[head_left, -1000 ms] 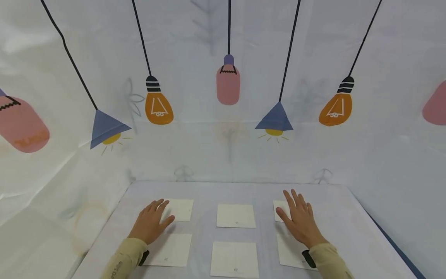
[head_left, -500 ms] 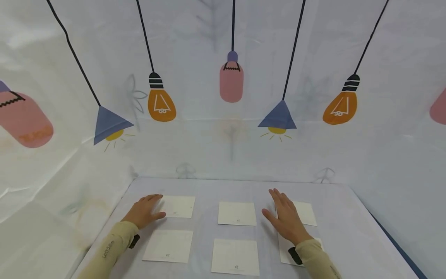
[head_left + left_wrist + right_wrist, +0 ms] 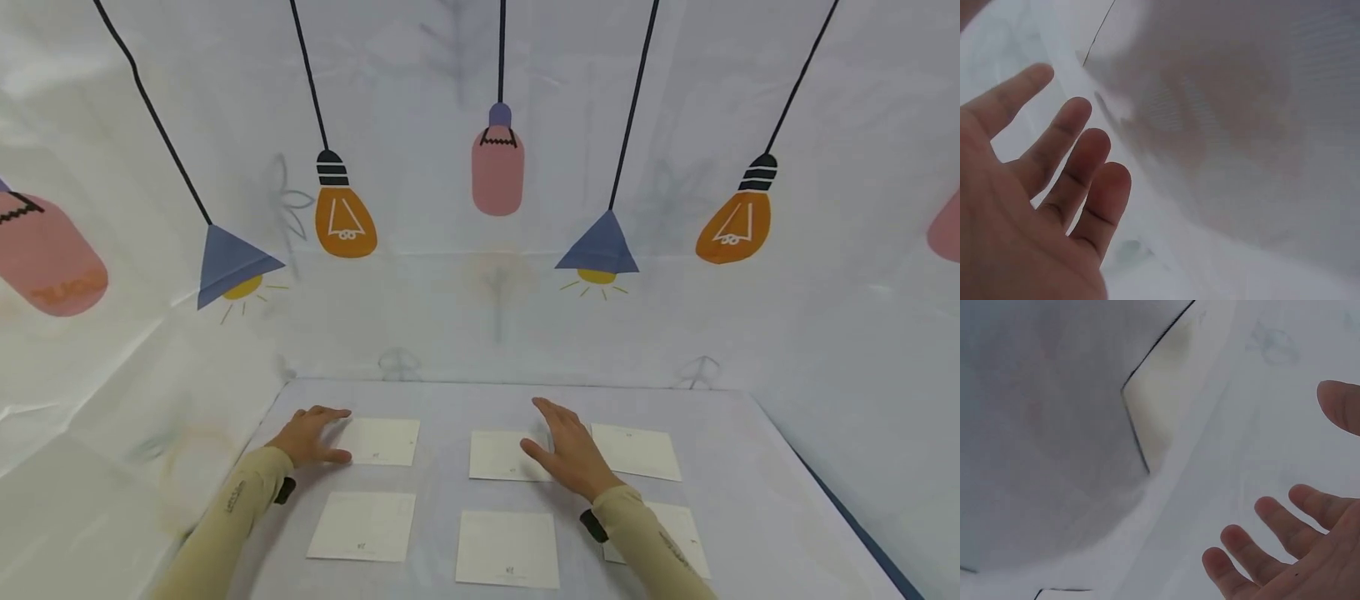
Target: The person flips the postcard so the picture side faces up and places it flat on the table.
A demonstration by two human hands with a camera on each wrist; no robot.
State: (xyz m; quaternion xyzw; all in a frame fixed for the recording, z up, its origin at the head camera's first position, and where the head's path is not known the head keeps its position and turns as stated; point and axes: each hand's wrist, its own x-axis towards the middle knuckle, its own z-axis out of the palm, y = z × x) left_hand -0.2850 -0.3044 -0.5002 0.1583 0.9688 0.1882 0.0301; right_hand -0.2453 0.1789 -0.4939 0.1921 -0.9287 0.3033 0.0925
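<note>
Two rows of cream-white cards lie flat on a white table. In the head view my left hand is at the left edge of the back-left card, thumb and fingers spread apart around nothing. My right hand is over the right side of the back-middle card, partly hiding it, its fingers extended. The back-right card lies just right of that hand. Both wrist views show loosely spread fingers with nothing held: the left palm and the right fingers.
In the front row are a left card, a middle card and a right card partly under the right forearm. A white sheet wall printed with hanging lamps rises behind the table.
My right hand has moved left from the back-right card to the back-middle card, uncovering the former. My left hand has shifted slightly left and away. The cards keep their places.
</note>
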